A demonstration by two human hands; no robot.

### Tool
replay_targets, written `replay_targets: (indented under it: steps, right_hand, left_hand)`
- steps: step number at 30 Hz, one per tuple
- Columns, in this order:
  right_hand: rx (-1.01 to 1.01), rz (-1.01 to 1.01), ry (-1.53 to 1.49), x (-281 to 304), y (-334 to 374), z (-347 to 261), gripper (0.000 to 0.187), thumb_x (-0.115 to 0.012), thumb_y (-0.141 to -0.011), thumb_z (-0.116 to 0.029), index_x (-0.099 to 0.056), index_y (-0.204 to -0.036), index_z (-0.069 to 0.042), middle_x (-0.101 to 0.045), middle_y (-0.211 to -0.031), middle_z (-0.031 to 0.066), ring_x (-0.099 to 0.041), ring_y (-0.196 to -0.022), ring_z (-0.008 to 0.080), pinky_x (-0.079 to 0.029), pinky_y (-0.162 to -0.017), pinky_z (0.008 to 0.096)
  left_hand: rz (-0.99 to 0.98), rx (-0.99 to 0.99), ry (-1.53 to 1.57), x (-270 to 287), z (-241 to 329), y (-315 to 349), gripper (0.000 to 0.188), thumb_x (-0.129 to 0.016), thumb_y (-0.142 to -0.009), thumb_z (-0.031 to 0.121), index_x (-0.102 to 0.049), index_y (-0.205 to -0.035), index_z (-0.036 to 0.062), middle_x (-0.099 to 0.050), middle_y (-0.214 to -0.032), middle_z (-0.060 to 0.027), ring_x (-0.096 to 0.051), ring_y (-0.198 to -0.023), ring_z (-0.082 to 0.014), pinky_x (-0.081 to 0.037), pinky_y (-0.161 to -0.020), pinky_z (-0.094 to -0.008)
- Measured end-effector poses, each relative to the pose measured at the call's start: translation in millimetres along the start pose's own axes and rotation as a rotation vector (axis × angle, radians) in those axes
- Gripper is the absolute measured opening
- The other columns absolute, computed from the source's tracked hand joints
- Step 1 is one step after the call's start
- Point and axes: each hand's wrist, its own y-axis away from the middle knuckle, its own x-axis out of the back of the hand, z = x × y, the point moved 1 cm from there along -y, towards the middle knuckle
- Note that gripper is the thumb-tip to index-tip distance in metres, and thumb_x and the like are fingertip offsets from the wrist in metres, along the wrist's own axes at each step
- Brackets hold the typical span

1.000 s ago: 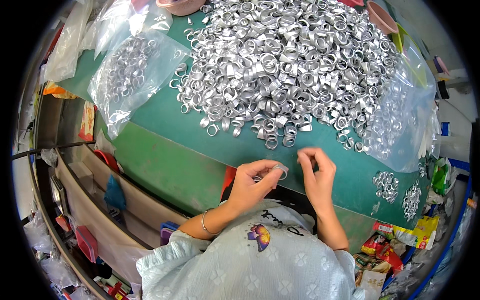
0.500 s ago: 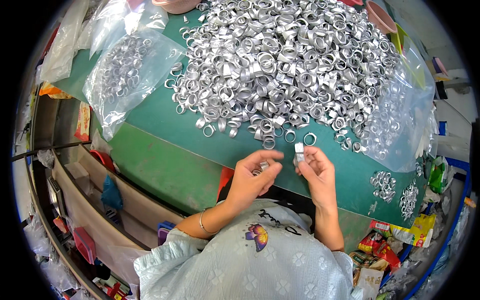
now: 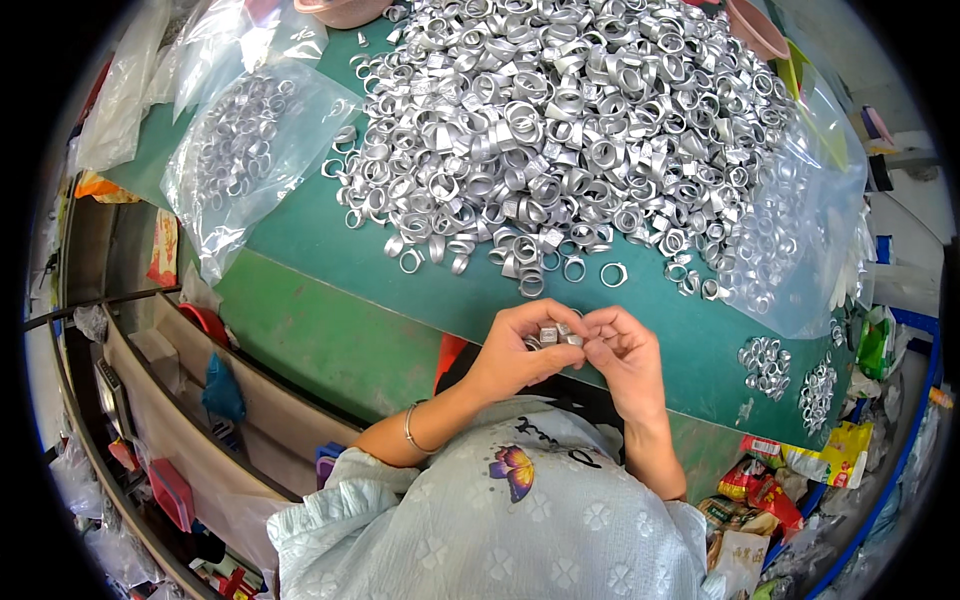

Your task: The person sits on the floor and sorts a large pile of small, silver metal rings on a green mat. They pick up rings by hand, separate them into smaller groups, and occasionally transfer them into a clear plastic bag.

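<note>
Both my hands meet in front of my body, over the near edge of the green table (image 3: 360, 270). Several silver metal rings (image 3: 551, 336) lie in the curled fingers of my left hand (image 3: 510, 352). My right hand (image 3: 627, 362) touches the left one, its thumb and fingertips pinched at a ring (image 3: 572, 340) beside the others. The fingers partly hide that ring. Beyond the hands rises a large pile of silver rings (image 3: 560, 130), with a few loose ones, such as a single ring (image 3: 613, 274), at its near edge.
A clear bag of rings (image 3: 240, 140) lies at left, and another clear plastic bag (image 3: 790, 240) at right. Two small ring heaps (image 3: 765, 368) (image 3: 817, 395) sit at the table's right. Pink bowls (image 3: 757, 30) stand at the back. Colourful packets (image 3: 760, 490) lie lower right.
My right hand has moved left to meet my left hand, bringing the ring it held up apart in its fingertips to the rings there. My view has shifted slightly.
</note>
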Motion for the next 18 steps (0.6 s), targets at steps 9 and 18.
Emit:
replay_targets:
  steps: [9, 18]
  right_hand:
    - [0.614, 0.132, 1.103, -25, 4, -11, 0.032, -0.07, -0.065, 0.0, -0.06, -0.095, 0.0, -0.051, -0.068, 0.0074, -0.05, -0.062, 0.0226, -0.04, -0.056, 0.033]
    - [0.553, 0.333, 0.829, -7, -6, -29, 0.024, -0.061, -0.068, 0.009, -0.063, -0.091, 0.0, -0.057, -0.075, 0.0076, -0.053, -0.067, 0.0185, -0.043, -0.06, 0.028]
  left_hand:
    - [0.046, 0.112, 0.441, -9, -1, -4, 0.035, -0.043, -0.094, 0.033, -0.056, -0.097, 0.001, -0.055, -0.071, -0.0048, -0.035, -0.041, -0.0047, -0.024, -0.035, -0.019]
    - [0.182, 0.318, 0.746, -13, -6, -2, 0.03, -0.049, -0.092, 0.028, -0.057, -0.105, 0.0018, -0.061, -0.082, -0.0084, -0.051, -0.05, -0.0117, -0.035, -0.039, -0.0213]
